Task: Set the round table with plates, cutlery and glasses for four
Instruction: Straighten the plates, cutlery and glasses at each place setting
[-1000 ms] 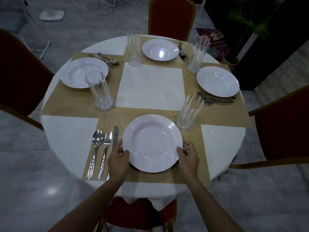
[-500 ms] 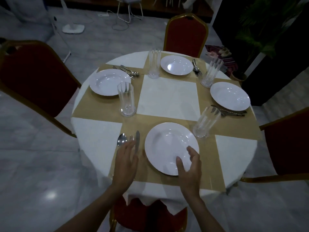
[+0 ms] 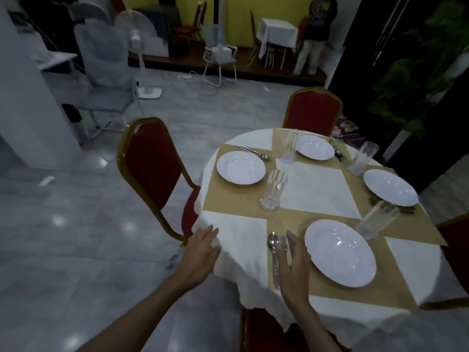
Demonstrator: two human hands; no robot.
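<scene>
The round table under a white cloth and tan mats carries several white plates. The near plate has a spoon, fork and knife on its left and a glass behind it. Further plates lie at the left, the far side and the right, each with cutlery and a glass nearby, such as the glass by the left plate. My left hand hovers open at the table's left edge. Open too, my right hand is over the near cutlery, holding nothing.
Red chairs with gold frames stand at the left, far side, right edge and below the near edge. A grey chair, a fan and a covered small table stand across the tiled floor. Dark plants fill the right.
Both hands let go of the near plate and drew back to the left. The view swung up and left, so the table now lies to the right.
</scene>
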